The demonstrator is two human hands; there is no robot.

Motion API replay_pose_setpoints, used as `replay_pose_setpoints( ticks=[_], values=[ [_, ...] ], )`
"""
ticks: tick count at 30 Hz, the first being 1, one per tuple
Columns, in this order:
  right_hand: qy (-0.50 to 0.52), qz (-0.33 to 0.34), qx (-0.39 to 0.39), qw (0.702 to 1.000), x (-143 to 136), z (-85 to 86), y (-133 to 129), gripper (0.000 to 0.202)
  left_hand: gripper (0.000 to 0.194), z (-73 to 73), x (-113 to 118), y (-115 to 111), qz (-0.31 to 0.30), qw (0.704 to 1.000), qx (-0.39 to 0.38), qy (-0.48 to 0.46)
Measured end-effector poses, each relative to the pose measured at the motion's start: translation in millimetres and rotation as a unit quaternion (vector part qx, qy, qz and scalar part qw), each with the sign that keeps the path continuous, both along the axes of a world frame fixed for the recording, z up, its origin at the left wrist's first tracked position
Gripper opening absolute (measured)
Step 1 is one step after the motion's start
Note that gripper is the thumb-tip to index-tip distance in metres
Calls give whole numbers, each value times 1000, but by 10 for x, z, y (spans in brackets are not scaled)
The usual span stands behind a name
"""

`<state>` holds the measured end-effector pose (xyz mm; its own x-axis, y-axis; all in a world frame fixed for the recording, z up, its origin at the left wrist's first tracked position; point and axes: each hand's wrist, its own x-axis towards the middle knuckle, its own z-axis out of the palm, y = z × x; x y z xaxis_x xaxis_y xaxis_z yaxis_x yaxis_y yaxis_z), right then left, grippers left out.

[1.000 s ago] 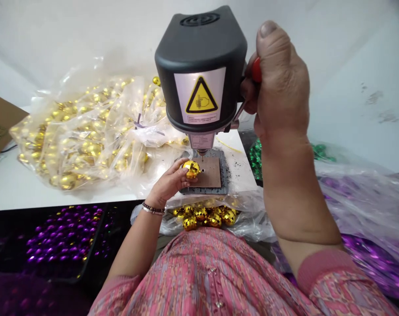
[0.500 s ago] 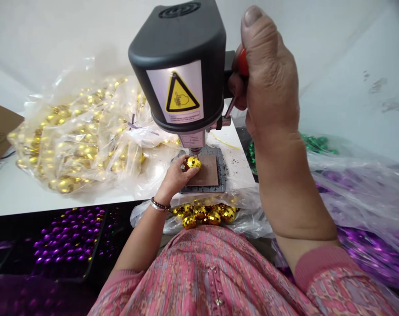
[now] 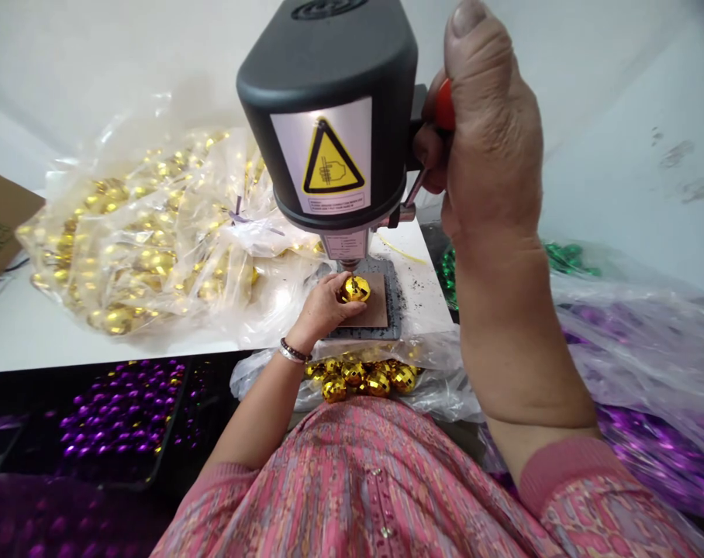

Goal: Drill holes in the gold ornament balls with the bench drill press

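My left hand (image 3: pixel 326 304) grips a shiny gold faceted ball (image 3: pixel 357 289) between thumb and fingers. The ball sits just under the chuck (image 3: pixel 348 265) of a small black bench drill press (image 3: pixel 329 108) that bears a yellow warning triangle. Whether a bit touches the ball I cannot make out. Beneath is a brown board (image 3: pixel 375 302) on the machine's grey base (image 3: pixel 394 298), strewn with dark shavings. My right hand (image 3: pixel 485 116) is closed around the red-knobbed lever (image 3: pixel 445 107) at the machine's right side.
Gold balls (image 3: pixel 378 381) lie in a plastic bag at my lap. A large clear bag of gold balls (image 3: pixel 154 260) fills the table's left. Purple balls (image 3: pixel 119 411) sit in a dark container lower left; purple (image 3: pixel 666 449) and green (image 3: pixel 570 256) ones lie right.
My left hand and the gold ball have shifted slightly right on the board. The whole machine and my right hand appear a little further right and higher, with my right hand still on the lever.
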<state>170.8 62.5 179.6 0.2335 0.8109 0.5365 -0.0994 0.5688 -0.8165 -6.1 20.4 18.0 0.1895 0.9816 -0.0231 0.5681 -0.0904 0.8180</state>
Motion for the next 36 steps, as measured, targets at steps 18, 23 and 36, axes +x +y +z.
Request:
replay_pose_setpoints(
  ticks=[18,23,36],
  values=[
    [-213,-67,65,973,187,-569,-819,17,39,-122,-34,-8,-31,998,-22,-43],
    [-235,-72,103,964,179,-686,-824,18,40,-115,-23,-16,-19,999,-19,-40],
    [-216,-123,208,946,102,-951,-734,3,41,-191,-24,-28,4,999,-9,-31]
  ],
)
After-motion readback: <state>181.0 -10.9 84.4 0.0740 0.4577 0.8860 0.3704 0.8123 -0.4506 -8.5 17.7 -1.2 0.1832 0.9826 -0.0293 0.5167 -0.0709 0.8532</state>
